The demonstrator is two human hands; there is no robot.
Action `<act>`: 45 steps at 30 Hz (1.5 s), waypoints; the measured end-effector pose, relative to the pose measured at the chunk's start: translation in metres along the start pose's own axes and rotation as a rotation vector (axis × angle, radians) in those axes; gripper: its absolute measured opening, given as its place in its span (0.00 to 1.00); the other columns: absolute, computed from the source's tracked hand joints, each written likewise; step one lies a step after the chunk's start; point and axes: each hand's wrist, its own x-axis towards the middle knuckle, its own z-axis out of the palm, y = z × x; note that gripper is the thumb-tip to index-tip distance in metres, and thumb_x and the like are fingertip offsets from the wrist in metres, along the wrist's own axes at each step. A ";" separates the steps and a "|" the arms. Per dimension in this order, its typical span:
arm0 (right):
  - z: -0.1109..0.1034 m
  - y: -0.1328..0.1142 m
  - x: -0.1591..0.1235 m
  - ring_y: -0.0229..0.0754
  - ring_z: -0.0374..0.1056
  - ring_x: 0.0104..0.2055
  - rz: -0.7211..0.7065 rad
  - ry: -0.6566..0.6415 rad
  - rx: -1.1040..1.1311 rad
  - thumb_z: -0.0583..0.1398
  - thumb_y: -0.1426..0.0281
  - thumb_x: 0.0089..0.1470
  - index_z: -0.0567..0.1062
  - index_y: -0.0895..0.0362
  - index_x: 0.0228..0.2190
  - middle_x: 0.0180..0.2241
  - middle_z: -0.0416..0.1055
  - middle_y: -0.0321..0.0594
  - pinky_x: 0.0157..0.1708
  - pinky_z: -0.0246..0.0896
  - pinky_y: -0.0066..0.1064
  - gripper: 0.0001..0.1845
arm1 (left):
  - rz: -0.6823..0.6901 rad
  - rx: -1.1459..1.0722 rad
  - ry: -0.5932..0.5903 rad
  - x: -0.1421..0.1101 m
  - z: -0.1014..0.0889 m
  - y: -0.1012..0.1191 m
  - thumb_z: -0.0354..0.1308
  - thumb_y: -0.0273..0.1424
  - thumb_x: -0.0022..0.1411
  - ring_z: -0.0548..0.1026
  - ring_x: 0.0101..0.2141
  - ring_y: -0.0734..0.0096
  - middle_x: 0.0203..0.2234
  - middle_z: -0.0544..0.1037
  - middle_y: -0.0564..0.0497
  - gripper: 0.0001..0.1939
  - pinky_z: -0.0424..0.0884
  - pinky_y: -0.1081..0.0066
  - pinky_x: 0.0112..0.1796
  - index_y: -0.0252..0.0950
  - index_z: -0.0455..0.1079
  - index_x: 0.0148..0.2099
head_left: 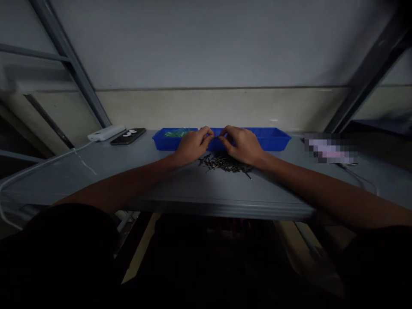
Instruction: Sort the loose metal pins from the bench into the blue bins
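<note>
Metal pieces, small and thin, lie in one loose heap on the grey table, near its front edge — too many and too tangled to count. Taking the heap as the clock's centre, blue tray sections stretch from about 10 to 2 o'clock, just beyond it; whether they form one long tray or several side by side, I cannot tell. The section at 10 holds crumpled green, see-through plastic.

Two bare hands meet near 12, before the tray. The left hand has its thumb and fingers curled to a narrow gap; the right hand is curled likewise, its tips facing the left's. Something tiny and dark shows between them — too dim to tell what, or which hand holds it.

Toward 10, farther out, lie one dark phone with two white earbuds on top, and one white box with a white cable. Toward 2 sits one pixelated item.
</note>
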 end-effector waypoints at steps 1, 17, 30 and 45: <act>0.000 0.000 0.000 0.40 0.65 0.31 -0.007 -0.003 0.005 0.50 0.65 0.57 0.71 0.56 0.39 0.34 0.73 0.43 0.30 0.53 0.32 0.14 | -0.002 0.001 -0.004 0.000 0.000 0.000 0.47 0.31 0.64 0.66 0.23 0.75 0.21 0.70 0.53 0.07 0.60 0.74 0.26 0.36 0.66 0.39; -0.003 0.000 0.000 0.41 0.65 0.32 0.001 0.022 -0.038 0.48 0.63 0.59 0.72 0.57 0.34 0.33 0.73 0.43 0.30 0.51 0.32 0.16 | 0.034 0.001 0.016 -0.001 0.001 -0.002 0.50 0.30 0.62 0.64 0.22 0.77 0.20 0.67 0.56 0.03 0.57 0.75 0.24 0.37 0.63 0.39; -0.001 0.002 0.000 0.40 0.65 0.32 -0.059 0.012 0.015 0.49 0.65 0.58 0.72 0.56 0.36 0.33 0.72 0.42 0.32 0.53 0.32 0.14 | 0.031 -0.015 -0.047 -0.001 0.001 0.000 0.43 0.29 0.66 0.66 0.22 0.76 0.20 0.69 0.55 0.08 0.59 0.74 0.27 0.37 0.63 0.39; -0.018 0.029 0.014 0.44 0.64 0.34 0.059 0.110 -0.101 0.51 0.66 0.54 0.74 0.55 0.35 0.33 0.70 0.42 0.34 0.54 0.36 0.13 | 0.052 0.066 -0.308 -0.005 0.007 -0.002 0.55 0.40 0.58 0.70 0.24 0.74 0.24 0.74 0.53 0.13 0.58 0.74 0.25 0.37 0.69 0.41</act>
